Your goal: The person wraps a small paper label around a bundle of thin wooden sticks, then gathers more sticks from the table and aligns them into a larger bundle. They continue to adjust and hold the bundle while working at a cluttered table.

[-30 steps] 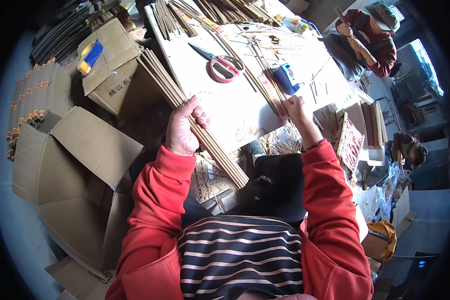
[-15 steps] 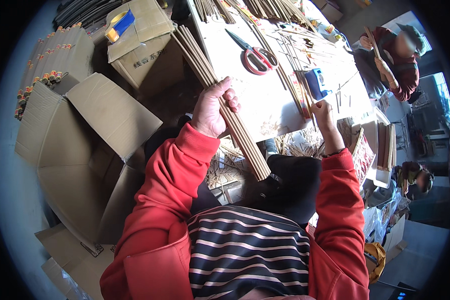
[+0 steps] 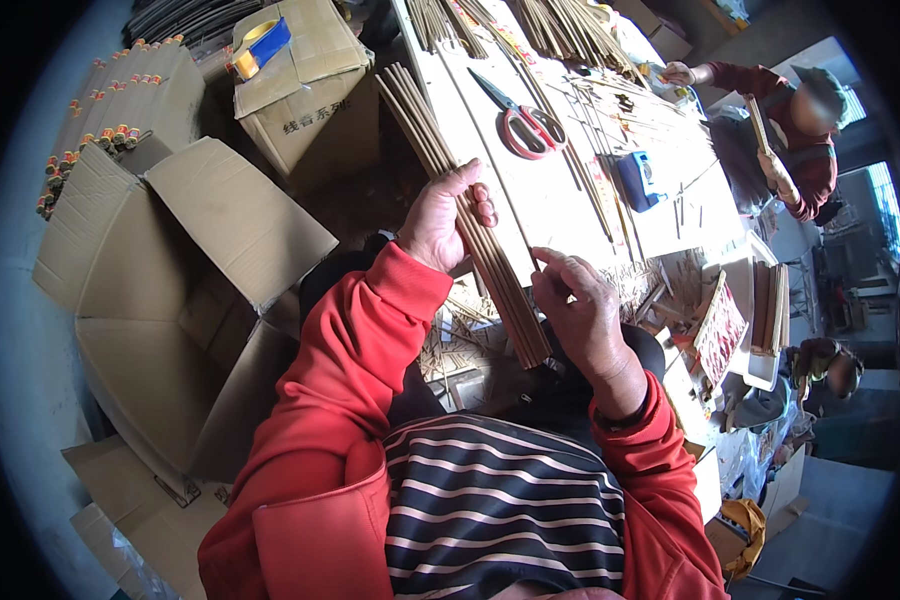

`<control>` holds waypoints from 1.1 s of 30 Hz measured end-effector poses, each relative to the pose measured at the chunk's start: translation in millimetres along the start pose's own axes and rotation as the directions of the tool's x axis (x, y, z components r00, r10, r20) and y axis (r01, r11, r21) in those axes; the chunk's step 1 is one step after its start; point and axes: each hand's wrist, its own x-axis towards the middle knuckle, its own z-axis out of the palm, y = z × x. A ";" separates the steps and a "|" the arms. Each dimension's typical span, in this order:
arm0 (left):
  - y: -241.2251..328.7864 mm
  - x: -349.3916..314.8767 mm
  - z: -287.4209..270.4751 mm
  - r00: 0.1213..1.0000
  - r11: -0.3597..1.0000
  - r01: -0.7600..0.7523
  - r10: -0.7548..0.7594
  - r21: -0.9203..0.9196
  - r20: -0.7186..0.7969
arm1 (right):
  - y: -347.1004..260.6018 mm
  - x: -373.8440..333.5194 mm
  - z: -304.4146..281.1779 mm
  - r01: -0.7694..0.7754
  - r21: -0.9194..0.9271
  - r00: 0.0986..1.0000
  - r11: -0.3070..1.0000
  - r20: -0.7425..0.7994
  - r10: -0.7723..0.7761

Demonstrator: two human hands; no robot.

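Note:
A bundle of long brown incense sticks (image 3: 492, 262) slants across my lap, its far end over the table's edge. My left hand (image 3: 443, 220) is wrapped round the middle of it. Just right of the bundle, my right hand (image 3: 582, 310) has its thumb and fingertips together at the near end of one thin incense stick (image 3: 502, 178), which runs out over the white table (image 3: 610, 140). Red-handled scissors (image 3: 525, 125) and a blue tape dispenser (image 3: 640, 182) lie on the table beyond my hands.
An open cardboard box (image 3: 135, 270) stands at my left. Behind it are a closed carton (image 3: 305, 110) with a tape dispenser (image 3: 260, 48) on top and stacked incense bundles (image 3: 120, 100). More sticks (image 3: 570, 40) cover the table's far side. A co-worker (image 3: 800, 130) sits at the right.
My right hand has come left and nearer, from beside the blue dispenser to the bundle, with a single stick now at its fingertips. My left hand keeps its hold.

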 end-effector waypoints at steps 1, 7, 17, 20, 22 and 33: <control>0.1 -0.7 -1.3 1.000 1.000 -0.007 0.007 0.027 -0.019 | -3.2 -0.7 1.0 -0.004 -0.018 0.999 1.000 0.036 0.005; 0.3 2.9 -3.7 1.000 1.000 -0.012 0.012 -0.016 0.003 | -18.4 1.8 7.1 -0.053 0.004 0.999 0.999 -0.010 0.053; -2.5 5.8 -7.4 0.999 0.999 0.008 -0.007 -0.033 0.043 | -22.1 1.5 7.2 0.193 -0.137 0.981 0.972 0.059 -0.186; -2.8 7.3 -9.0 0.998 0.999 0.012 -0.009 -0.052 0.059 | -22.8 1.9 5.3 0.220 -0.176 0.974 0.960 0.087 -0.207; -2.5 7.5 -9.7 0.998 0.999 0.002 0.001 -0.050 0.061 | -27.3 2.2 3.0 0.216 -0.201 0.973 0.955 0.127 -0.193; -0.6 3.5 -7.9 0.994 0.999 -0.040 0.041 -0.006 0.105 | -29.0 -2.8 6.8 0.203 -0.271 0.974 0.941 0.155 -0.165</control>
